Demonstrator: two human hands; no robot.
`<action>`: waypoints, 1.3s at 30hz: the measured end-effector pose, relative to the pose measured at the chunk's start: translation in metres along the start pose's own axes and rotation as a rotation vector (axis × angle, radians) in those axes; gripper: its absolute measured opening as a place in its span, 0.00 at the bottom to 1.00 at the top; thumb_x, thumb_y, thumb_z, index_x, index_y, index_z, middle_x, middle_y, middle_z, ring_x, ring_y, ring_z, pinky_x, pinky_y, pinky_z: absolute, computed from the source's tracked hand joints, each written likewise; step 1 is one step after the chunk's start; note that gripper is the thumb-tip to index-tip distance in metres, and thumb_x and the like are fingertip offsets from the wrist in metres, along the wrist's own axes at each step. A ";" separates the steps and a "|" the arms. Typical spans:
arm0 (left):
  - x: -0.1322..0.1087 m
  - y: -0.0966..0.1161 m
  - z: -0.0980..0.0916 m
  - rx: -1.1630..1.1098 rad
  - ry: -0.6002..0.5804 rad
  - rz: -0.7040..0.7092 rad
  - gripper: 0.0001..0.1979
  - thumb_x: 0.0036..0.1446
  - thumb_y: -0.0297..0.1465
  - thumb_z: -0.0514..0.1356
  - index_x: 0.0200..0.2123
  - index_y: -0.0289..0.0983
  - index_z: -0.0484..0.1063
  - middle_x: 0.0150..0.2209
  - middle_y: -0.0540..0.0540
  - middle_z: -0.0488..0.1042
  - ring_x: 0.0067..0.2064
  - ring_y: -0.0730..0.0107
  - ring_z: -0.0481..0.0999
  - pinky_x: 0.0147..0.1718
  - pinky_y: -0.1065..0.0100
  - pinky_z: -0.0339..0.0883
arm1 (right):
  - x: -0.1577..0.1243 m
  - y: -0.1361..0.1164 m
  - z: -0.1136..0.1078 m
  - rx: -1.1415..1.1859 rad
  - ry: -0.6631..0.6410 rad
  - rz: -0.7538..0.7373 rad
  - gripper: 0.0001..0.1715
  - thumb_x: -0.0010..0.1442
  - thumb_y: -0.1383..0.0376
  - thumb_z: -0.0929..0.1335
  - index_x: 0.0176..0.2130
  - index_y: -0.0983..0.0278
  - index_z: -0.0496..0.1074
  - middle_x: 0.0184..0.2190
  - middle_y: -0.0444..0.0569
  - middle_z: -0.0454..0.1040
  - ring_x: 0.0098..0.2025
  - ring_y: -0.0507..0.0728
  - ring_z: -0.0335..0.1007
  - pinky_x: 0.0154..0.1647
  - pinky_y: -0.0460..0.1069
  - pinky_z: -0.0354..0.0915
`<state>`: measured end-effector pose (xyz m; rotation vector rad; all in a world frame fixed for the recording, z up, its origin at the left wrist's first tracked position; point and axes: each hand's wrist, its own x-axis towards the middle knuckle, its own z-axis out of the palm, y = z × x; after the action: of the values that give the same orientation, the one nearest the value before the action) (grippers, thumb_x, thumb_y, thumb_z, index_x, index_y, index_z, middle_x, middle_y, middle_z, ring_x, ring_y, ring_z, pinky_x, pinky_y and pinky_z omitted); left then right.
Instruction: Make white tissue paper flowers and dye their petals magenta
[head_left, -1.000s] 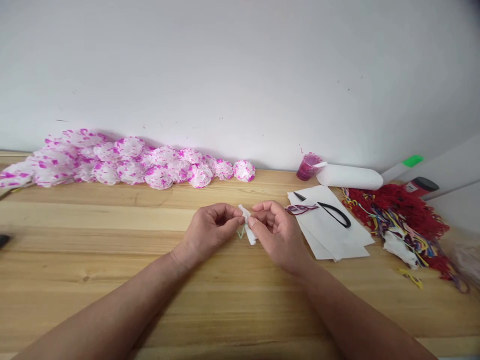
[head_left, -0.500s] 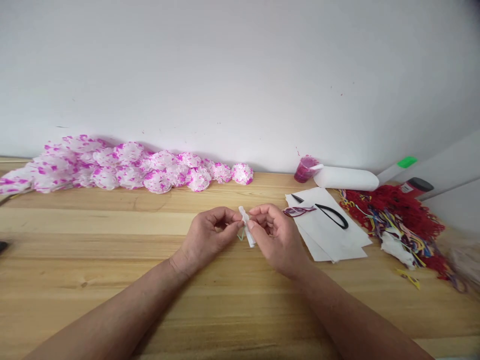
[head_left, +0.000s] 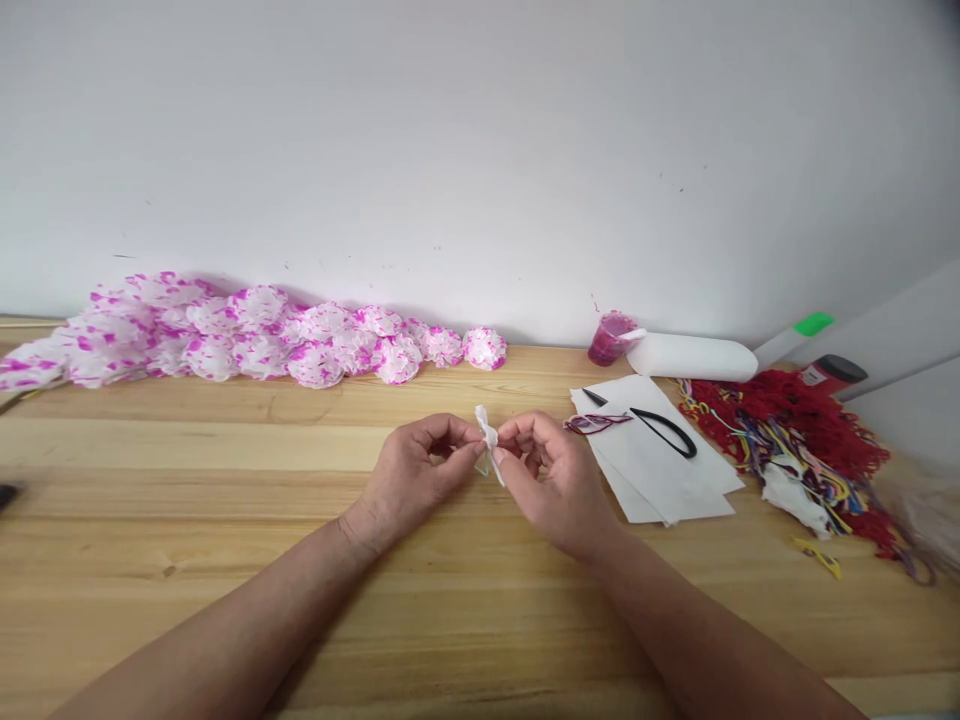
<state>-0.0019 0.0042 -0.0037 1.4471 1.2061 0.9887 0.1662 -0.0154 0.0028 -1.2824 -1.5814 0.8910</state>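
Note:
Between my two hands, over the middle of the wooden table (head_left: 300,540), is a narrow strip of folded white tissue paper (head_left: 481,416), pinched at its waist. My left hand (head_left: 424,465) grips it from the left between thumb and forefinger. From the other side, my right hand (head_left: 551,475) pinches the same spot with its thumb and fingers. A pale green thread (head_left: 483,470) hangs in a small loop under the left fingertips. The fingertips hide the middle of the paper, and whether the thread goes round it I cannot tell.
Pink-flecked white paper pompoms (head_left: 259,310) line the wall at the back left. On the right lie white paper sheets (head_left: 667,490) with black-handled scissors (head_left: 667,430), a purple thread bundle (head_left: 598,424), a cup (head_left: 611,338), a white roll (head_left: 694,357) and heaped coloured yarn (head_left: 802,425).
The white paper has become more pinched at its middle, and its top end has shifted slightly up and left. My right fingers have moved a little; the left hand has stayed put.

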 end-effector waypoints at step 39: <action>-0.001 0.002 -0.001 -0.030 -0.037 -0.008 0.10 0.55 0.36 0.64 0.30 0.35 0.73 0.28 0.49 0.75 0.28 0.74 0.71 0.27 0.73 0.64 | 0.003 0.002 -0.003 0.105 -0.063 0.124 0.07 0.60 0.62 0.68 0.32 0.63 0.70 0.25 0.43 0.71 0.26 0.51 0.66 0.26 0.46 0.62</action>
<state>-0.0025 0.0034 -0.0020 1.4309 1.1646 0.9664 0.1693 -0.0115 0.0023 -1.2997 -1.4952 1.0869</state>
